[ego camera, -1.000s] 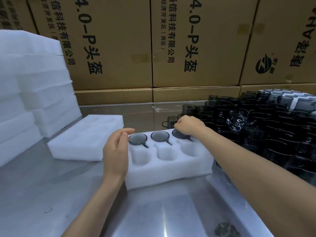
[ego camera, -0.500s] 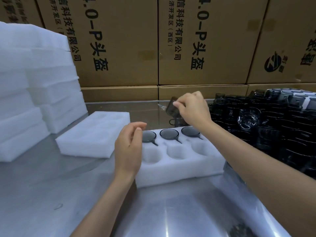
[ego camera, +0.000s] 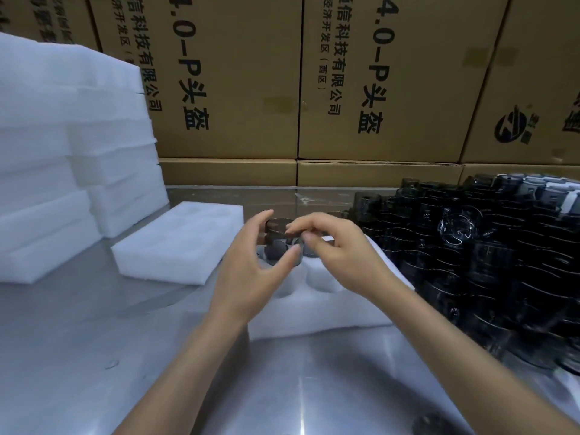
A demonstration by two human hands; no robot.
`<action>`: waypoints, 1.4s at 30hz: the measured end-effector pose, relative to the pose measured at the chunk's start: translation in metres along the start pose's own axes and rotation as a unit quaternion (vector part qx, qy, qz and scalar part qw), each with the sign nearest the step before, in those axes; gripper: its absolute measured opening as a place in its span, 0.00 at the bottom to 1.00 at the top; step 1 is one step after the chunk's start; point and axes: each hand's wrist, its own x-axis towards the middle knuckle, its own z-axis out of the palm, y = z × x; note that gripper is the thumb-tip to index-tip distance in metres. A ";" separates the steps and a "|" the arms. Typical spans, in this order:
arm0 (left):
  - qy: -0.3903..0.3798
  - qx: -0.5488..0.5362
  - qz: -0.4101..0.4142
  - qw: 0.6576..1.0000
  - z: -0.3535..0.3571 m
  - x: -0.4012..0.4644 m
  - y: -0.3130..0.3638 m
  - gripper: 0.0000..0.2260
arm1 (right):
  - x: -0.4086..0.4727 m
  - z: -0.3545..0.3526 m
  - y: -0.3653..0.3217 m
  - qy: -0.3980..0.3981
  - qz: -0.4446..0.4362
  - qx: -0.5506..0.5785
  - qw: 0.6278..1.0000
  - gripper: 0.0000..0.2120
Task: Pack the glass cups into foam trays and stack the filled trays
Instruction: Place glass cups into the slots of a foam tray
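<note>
A dark glass cup [ego camera: 277,235] hangs just above the back row of the white foam tray [ego camera: 314,315] at the table's middle. My right hand [ego camera: 342,255] pinches the cup's rim from the right. My left hand [ego camera: 251,271] curls round it from the left, fingers over the top and thumb in front. Both hands hide the tray's back pockets and the cups seated there. Two front pockets [ego camera: 320,279] show between my hands and hold nothing.
A large heap of dark glass cups [ego camera: 470,262] fills the right side. An unfilled foam tray [ego camera: 175,246] lies left of the working tray. Stacked foam trays [ego camera: 62,152] rise at the far left. Cardboard boxes [ego camera: 235,89] wall the back of the steel table [ego camera: 157,356].
My right hand lifted a cup from the heap and carried it left over the tray. My left hand left the tray's corner and rose to meet the cup.
</note>
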 end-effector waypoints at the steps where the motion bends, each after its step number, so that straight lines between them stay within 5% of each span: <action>1: 0.012 0.008 0.007 1.000 0.000 -0.001 0.000 0.27 | -0.002 0.005 0.001 0.012 0.000 -0.006 1.000 0.06; 6: 0.037 0.053 0.064 0.996 0.000 -0.001 -0.001 0.30 | -0.012 0.025 0.006 0.042 -0.060 -0.122 0.990 0.05; 13: -0.036 0.015 0.060 0.997 -0.010 -0.011 0.004 0.27 | -0.023 0.019 0.003 -0.021 -0.110 -0.161 0.981 0.05; 18: -0.050 0.038 0.093 0.994 -0.019 -0.017 0.006 0.18 | -0.026 0.015 -0.004 -0.058 -0.108 -0.180 0.976 0.07; 29: -0.115 0.050 0.088 0.988 -0.029 -0.021 0.002 0.19 | -0.032 0.025 -0.004 -0.071 -0.090 -0.203 0.972 0.05; 35: -0.103 0.089 0.100 0.986 -0.043 -0.026 0.001 0.31 | -0.034 0.012 0.001 -0.010 -0.090 -0.182 0.979 0.20; 42: -0.200 0.234 0.092 0.947 -0.040 -0.040 -0.005 0.37 | -0.037 0.017 0.007 -0.128 -0.046 -0.307 0.942 0.23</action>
